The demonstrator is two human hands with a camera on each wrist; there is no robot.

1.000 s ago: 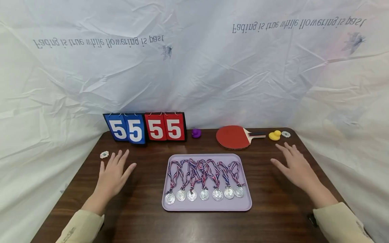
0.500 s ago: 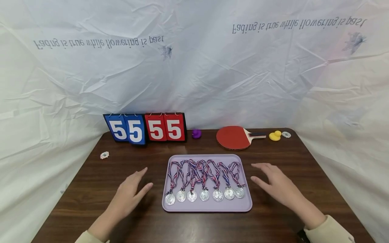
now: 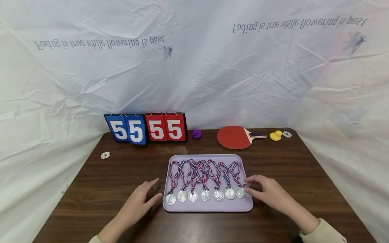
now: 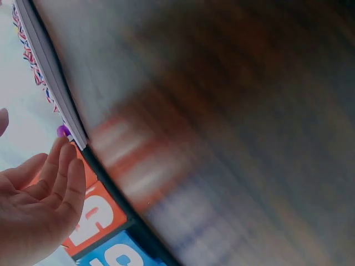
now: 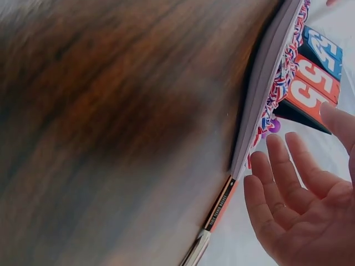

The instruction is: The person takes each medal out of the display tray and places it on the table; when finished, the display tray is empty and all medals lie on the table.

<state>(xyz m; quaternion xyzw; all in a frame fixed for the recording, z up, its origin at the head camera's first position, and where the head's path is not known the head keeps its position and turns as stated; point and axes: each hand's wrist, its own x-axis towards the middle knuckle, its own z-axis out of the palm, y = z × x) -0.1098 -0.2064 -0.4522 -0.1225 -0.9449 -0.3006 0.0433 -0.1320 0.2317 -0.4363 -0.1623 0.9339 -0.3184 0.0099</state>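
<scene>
A lilac tray [image 3: 209,207] lies on the brown table, holding a row of several silver medals [image 3: 205,195] with red, white and blue ribbons [image 3: 213,168] spread above them. My left hand [image 3: 136,204] is just off the tray's left edge, fingers extended and thumb apart. On the other side my right hand [image 3: 270,194] has its fingertips right at the tray's right rim, by the end medal. Neither hand grips anything. In the right wrist view the fingers [image 5: 283,166] are slightly bent beside the tray's side [image 5: 260,88].
At the back stand blue and red flip scoreboards [image 3: 156,127] reading 55 and 55. Right of them are a purple duck [image 3: 197,134], a red table tennis paddle [image 3: 233,137], a yellow duck [image 3: 276,135] and a round chip [image 3: 287,134]. Another chip [image 3: 105,155] lies at the left.
Both hands have come inward and closer to the person, from the table's sides to the tray's left and right edges. The tray and medals stay put.
</scene>
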